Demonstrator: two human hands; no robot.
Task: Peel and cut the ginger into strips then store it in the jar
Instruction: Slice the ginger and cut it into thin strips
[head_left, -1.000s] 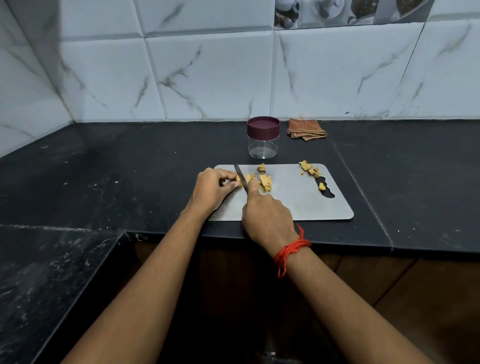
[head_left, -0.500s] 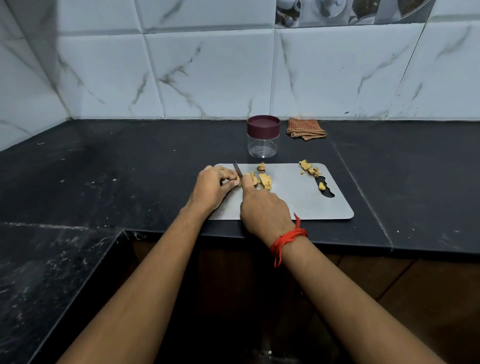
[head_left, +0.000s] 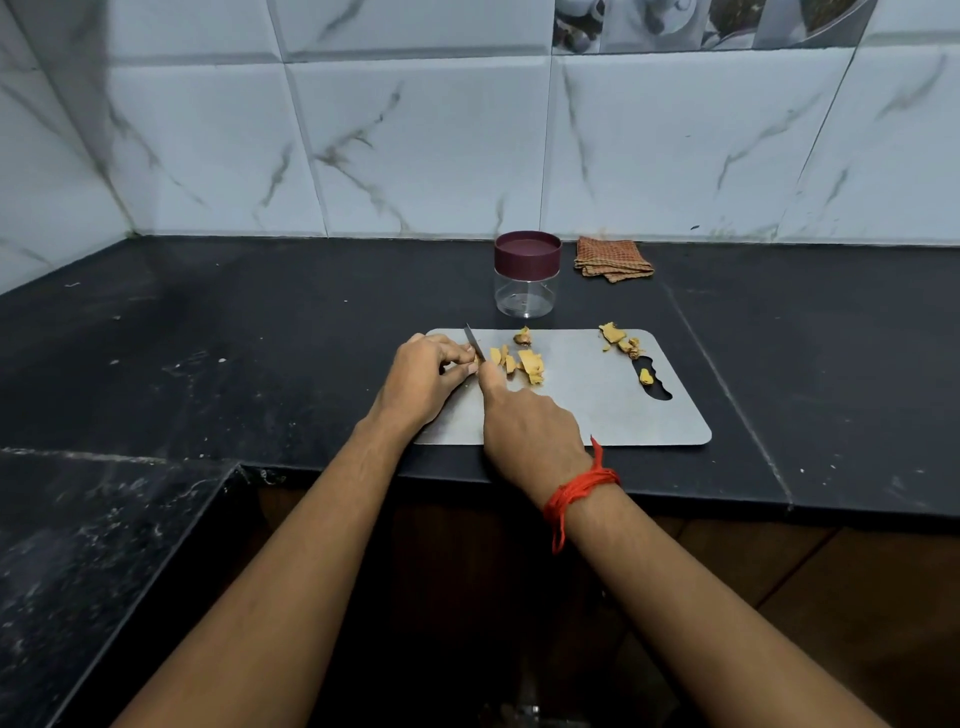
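A: Entry: where does the ginger lie from your fingers?
B: Your left hand (head_left: 431, 374) has its fingers curled down at the far-left corner of the board (head_left: 597, 415). They seem to pin a ginger piece, mostly hidden. The knife (head_left: 474, 345) runs near-to-far, just right of those fingertips.
A: And your right hand (head_left: 530, 426)?
B: It is wrapped round the handle, forefinger along the spine. The cut strips (head_left: 527, 362) lie just right of the blade. The jar (head_left: 527, 291), lid on, stands beyond the board.

Left hand (head_left: 423, 382) fingers (head_left: 457, 358) curled, tips down; right hand (head_left: 530, 436) gripping knife (head_left: 474, 343), index extended forward.
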